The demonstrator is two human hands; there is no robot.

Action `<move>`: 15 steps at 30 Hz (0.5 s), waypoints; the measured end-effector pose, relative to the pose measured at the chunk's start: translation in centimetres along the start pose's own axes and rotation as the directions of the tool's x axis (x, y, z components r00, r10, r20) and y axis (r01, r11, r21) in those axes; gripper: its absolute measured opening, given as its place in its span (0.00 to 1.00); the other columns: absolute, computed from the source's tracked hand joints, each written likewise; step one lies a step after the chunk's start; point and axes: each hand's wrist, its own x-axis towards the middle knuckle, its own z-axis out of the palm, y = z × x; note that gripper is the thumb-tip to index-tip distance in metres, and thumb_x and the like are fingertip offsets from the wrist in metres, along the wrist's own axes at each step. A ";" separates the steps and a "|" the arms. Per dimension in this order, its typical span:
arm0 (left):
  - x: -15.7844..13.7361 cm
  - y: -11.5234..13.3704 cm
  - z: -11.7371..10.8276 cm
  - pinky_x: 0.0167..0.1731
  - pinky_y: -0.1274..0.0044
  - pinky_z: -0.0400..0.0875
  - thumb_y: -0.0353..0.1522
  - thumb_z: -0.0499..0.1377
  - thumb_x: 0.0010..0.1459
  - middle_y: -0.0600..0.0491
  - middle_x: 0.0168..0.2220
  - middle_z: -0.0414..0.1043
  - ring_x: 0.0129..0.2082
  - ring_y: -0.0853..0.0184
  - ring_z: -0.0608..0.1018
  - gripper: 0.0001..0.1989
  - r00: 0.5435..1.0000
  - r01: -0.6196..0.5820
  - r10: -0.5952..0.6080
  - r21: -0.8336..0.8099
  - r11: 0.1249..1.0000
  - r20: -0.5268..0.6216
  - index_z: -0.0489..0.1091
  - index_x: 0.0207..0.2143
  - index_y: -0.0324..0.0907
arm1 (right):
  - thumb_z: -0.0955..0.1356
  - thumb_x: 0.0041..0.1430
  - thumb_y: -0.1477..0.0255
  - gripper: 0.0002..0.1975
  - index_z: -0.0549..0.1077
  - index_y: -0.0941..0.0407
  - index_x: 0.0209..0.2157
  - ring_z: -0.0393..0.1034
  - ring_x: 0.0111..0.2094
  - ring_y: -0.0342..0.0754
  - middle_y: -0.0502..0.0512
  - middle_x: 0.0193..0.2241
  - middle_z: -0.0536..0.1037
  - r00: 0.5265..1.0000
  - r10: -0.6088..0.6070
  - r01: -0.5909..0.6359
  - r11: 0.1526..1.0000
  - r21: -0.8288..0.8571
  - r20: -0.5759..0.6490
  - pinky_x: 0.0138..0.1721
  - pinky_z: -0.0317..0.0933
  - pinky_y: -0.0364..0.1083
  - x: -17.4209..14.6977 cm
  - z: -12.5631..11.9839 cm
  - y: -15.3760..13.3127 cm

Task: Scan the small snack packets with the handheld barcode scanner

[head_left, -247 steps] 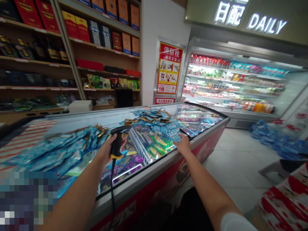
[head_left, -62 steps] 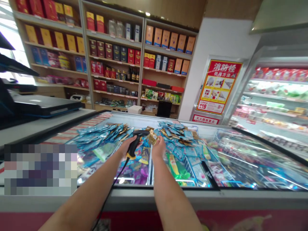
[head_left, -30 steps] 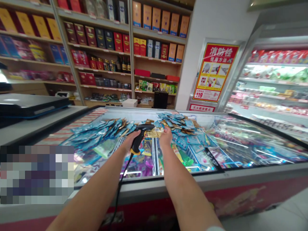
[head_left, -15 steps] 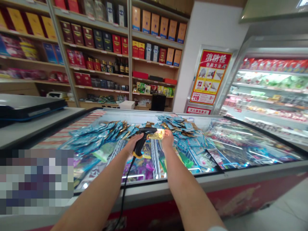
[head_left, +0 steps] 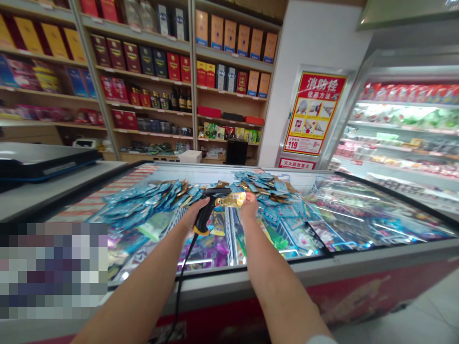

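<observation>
My left hand (head_left: 193,213) is wrapped round the handle of a black and yellow barcode scanner (head_left: 203,217), whose cable hangs down towards me. The scanner's head points right, at a small shiny yellow packet (head_left: 231,199). My right hand (head_left: 249,206) pinches that packet by its right end, and light from the scanner falls on it. Both hands are held above an open-topped chest freezer (head_left: 344,267). Beneath them lie blue packets (head_left: 143,203) on the left and more blue packets (head_left: 263,184) on the right, with wire baskets (head_left: 231,239) of coloured packs between.
A counter with a dark flat device (head_left: 46,160) adjoins the freezer at left. Shelves of boxed goods (head_left: 145,59) stand behind. A red and yellow poster (head_left: 315,112) hangs on a pillar, and a lit display fridge (head_left: 405,124) is at right. The lower left corner is pixelated.
The scanner in my left hand has shifted slightly left and away from the packet, so more of the packet shows. My right hand has stayed nearly in place.
</observation>
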 end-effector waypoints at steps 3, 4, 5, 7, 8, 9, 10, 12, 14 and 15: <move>-0.4 0.2 0.0 0.23 0.79 0.72 0.38 0.59 0.53 0.45 0.30 0.78 0.25 0.66 0.78 0.14 0.999 0.036 -0.036 0.004 0.999 0.026 0.75 0.34 0.35 | 0.60 0.45 0.80 0.15 0.70 0.57 0.37 0.67 0.30 0.44 0.51 0.30 0.74 1.000 -0.014 0.014 1.000 -0.021 -0.019 0.32 0.60 0.40 -0.1 -0.2 -0.4; -0.6 0.2 0.0 0.24 0.79 0.72 0.38 0.59 0.53 0.46 0.31 0.78 0.25 0.66 0.78 0.14 0.998 0.046 -0.046 0.012 0.999 0.032 0.75 0.34 0.35 | 0.60 0.45 0.80 0.15 0.70 0.57 0.36 0.67 0.30 0.44 0.52 0.30 0.74 0.999 -0.023 0.022 0.999 -0.023 -0.033 0.32 0.60 0.41 -0.1 -0.3 -0.6; -0.8 0.2 0.1 0.24 0.79 0.72 0.39 0.59 0.53 0.47 0.31 0.77 0.25 0.67 0.77 0.15 0.998 0.049 -0.050 0.018 0.999 0.035 0.75 0.35 0.35 | 0.60 0.45 0.80 0.14 0.70 0.58 0.35 0.67 0.30 0.44 0.52 0.29 0.74 0.999 -0.031 0.030 0.999 -0.020 -0.042 0.33 0.60 0.41 -0.1 -0.4 -0.7; -1.1 0.2 0.3 0.25 0.79 0.72 0.40 0.60 0.51 0.49 0.31 0.77 0.25 0.69 0.76 0.15 0.999 0.032 -0.033 0.028 0.999 0.027 0.74 0.35 0.36 | 0.60 0.44 0.81 0.14 0.70 0.58 0.34 0.68 0.31 0.45 0.52 0.29 0.74 0.998 -0.035 0.034 0.999 -0.011 -0.051 0.34 0.60 0.41 -0.1 -0.5 -0.9; -1.2 0.1 0.4 0.25 0.79 0.72 0.40 0.61 0.50 0.50 0.30 0.76 0.24 0.69 0.76 0.15 1.000 0.013 -0.014 0.036 0.999 0.016 0.73 0.35 0.37 | 0.60 0.44 0.81 0.14 0.70 0.58 0.34 0.68 0.31 0.45 0.53 0.29 0.74 0.998 -0.035 0.034 0.999 -0.014 -0.050 0.34 0.60 0.41 -0.1 -0.5 -0.9; -1.3 0.1 0.4 0.24 0.79 0.72 0.41 0.62 0.50 0.51 0.30 0.76 0.24 0.70 0.76 0.16 1.000 -0.006 0.005 0.046 0.999 0.007 0.72 0.35 0.38 | 0.59 0.44 0.81 0.15 0.70 0.58 0.34 0.68 0.31 0.45 0.53 0.29 0.74 0.998 -0.036 0.035 0.999 -0.020 -0.042 0.34 0.60 0.41 -0.1 -0.5 -0.9; -1.3 0.1 0.5 0.23 0.79 0.71 0.42 0.62 0.49 0.52 0.29 0.75 0.24 0.70 0.75 0.17 1.000 -0.024 0.024 0.060 0.998 -0.002 0.72 0.35 0.38 | 0.59 0.44 0.81 0.15 0.70 0.58 0.34 0.68 0.31 0.45 0.53 0.29 0.75 0.999 -0.036 0.035 0.999 -0.025 -0.035 0.34 0.61 0.42 0.0 -0.4 -0.8; -1.3 0.0 0.6 0.20 0.81 0.69 0.43 0.63 0.48 0.53 0.26 0.73 0.21 0.72 0.73 0.18 0.999 -0.046 0.048 0.090 0.995 -0.012 0.71 0.35 0.38 | 0.59 0.44 0.81 0.15 0.70 0.58 0.35 0.69 0.30 0.45 0.53 0.29 0.75 0.999 -0.039 0.038 0.999 -0.035 -0.024 0.34 0.61 0.42 0.0 -0.4 -0.7; -1.3 0.1 0.8 0.19 0.82 0.67 0.43 0.63 0.47 0.54 0.25 0.72 0.20 0.73 0.72 0.18 0.998 -0.055 0.056 0.104 0.993 -0.006 0.70 0.34 0.39 | 0.59 0.44 0.81 0.15 0.70 0.58 0.35 0.69 0.30 0.45 0.53 0.29 0.76 0.999 -0.049 0.049 0.998 -0.040 -0.009 0.33 0.61 0.42 0.0 -0.3 -0.5; -1.3 0.1 0.9 0.19 0.82 0.67 0.43 0.64 0.46 0.55 0.26 0.72 0.21 0.73 0.73 0.18 0.998 -0.057 0.058 0.104 0.993 -0.001 0.70 0.35 0.39 | 0.60 0.44 0.80 0.15 0.70 0.58 0.35 0.69 0.30 0.45 0.52 0.28 0.76 0.999 -0.055 0.054 0.998 -0.044 -0.005 0.33 0.61 0.42 0.0 -0.3 -0.5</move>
